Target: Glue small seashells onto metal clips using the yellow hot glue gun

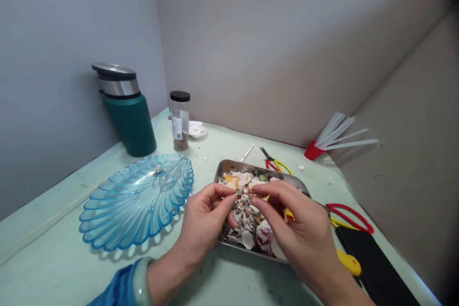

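Note:
Both my hands hover over a metal tray [229, 166] filled with several mixed seashells [264, 236]. My left hand [202, 222] and my right hand [296, 227] meet at their fingertips, pinching a small brown-speckled shell [247, 192] between them. A blue sleeve and a pale green bangle [138, 279] show on my left wrist. To the left of the tray lies a blue shell-shaped glass dish [134, 203] with one small shell [158, 169] in it.
A green flask [127, 112] and a clear jar with a black lid [180, 119] stand at the back left. Small scissors [275, 161], a red holder of white sticks [335, 138], red-handled scissors [349, 215] and a black object [376, 267] lie to the right. Walls enclose the table.

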Tool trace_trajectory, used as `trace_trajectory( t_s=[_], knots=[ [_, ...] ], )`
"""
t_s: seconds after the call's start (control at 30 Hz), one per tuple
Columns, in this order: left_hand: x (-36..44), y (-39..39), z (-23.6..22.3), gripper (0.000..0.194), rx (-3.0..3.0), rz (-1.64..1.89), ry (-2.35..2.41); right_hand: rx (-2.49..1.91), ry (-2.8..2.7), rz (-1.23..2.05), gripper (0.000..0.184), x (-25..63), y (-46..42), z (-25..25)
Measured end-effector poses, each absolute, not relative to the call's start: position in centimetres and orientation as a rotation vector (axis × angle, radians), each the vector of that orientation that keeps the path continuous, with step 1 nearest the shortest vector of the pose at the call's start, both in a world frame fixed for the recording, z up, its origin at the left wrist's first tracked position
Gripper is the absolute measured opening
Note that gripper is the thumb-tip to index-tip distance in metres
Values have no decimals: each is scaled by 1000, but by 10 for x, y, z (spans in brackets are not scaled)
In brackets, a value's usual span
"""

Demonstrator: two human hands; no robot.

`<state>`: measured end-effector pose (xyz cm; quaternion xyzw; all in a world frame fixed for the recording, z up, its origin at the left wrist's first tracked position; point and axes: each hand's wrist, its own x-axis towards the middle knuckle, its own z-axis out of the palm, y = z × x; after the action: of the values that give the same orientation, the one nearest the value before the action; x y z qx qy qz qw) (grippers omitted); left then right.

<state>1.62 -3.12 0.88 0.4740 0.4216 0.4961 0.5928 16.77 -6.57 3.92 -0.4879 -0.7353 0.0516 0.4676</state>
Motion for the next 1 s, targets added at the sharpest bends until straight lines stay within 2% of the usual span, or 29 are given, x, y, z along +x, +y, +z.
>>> trace_trajectory(
  t_s=[0.43, 1.0],
  knots=[
    [15, -32, 3, 9, 1220, 1145, 988, -1226, -1972, -369, 8, 160, -65, 29],
    [14, -32, 1, 12, 1183, 1124, 973, -1273, -2014, -420, 15, 156, -63, 25]
  ],
)
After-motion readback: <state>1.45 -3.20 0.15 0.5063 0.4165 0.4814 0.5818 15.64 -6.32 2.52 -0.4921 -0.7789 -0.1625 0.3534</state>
